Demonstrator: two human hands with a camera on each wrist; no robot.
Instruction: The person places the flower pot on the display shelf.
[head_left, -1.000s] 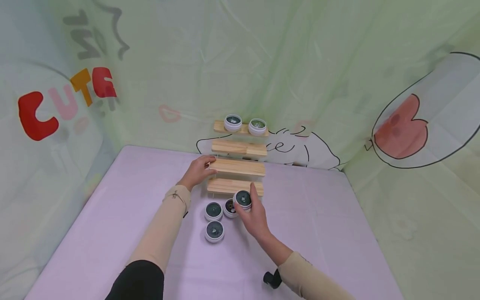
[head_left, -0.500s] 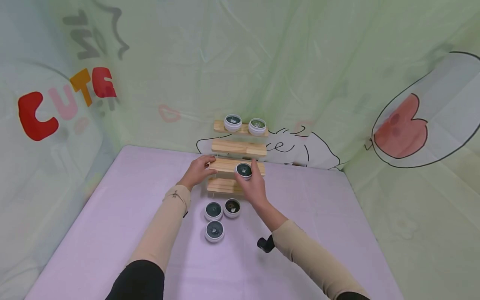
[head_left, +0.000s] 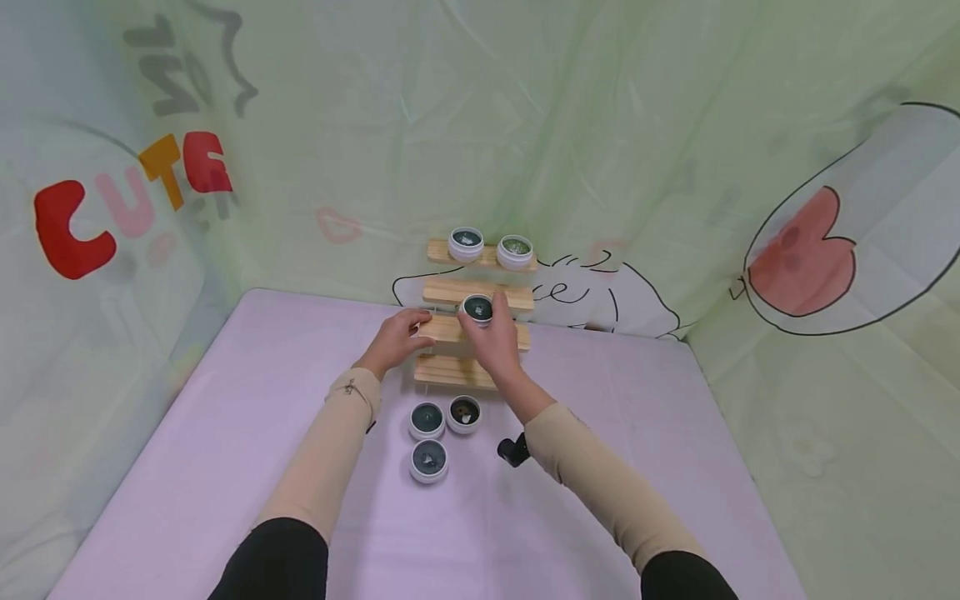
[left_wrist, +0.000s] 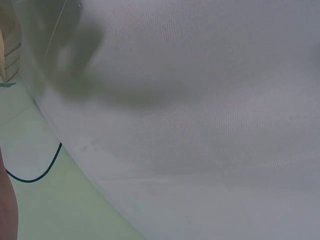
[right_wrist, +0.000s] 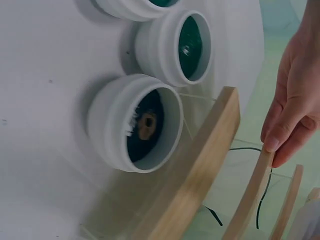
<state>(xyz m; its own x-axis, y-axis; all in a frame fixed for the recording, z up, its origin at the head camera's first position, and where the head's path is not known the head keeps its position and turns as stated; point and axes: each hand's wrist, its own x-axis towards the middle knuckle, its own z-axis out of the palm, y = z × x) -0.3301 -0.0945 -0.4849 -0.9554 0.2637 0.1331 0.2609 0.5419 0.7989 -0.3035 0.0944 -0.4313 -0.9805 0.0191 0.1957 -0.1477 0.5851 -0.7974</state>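
In the head view my right hand [head_left: 495, 346] holds a small white round jar [head_left: 477, 308] with dark green contents between thumb and fingers. The jar overlaps the second plank from the top of a stepped wooden shelf [head_left: 517, 297]. My left hand [head_left: 392, 342] pinches the left end of the third plank [head_left: 442, 328]; the right wrist view shows this left hand [right_wrist: 295, 110] with thumb and fingers at the plank's end [right_wrist: 255, 185]. The left wrist view catches only a strip of hand [left_wrist: 7, 210] and a bit of the shelf [left_wrist: 11, 45].
Two white jars, one dark [head_left: 466, 244] and one green [head_left: 515, 252], stand on the top plank. Below the shelf, three more jars [head_left: 427, 421] [head_left: 464, 414] [head_left: 429, 461] sit on the pale purple cloth [head_left: 600, 433]. Printed curtains [head_left: 375, 125] hang behind and at both sides.
My right hand has carried its jar up and back from beside the lowest plank to the second plank from the top. The left hand stays at the shelf.
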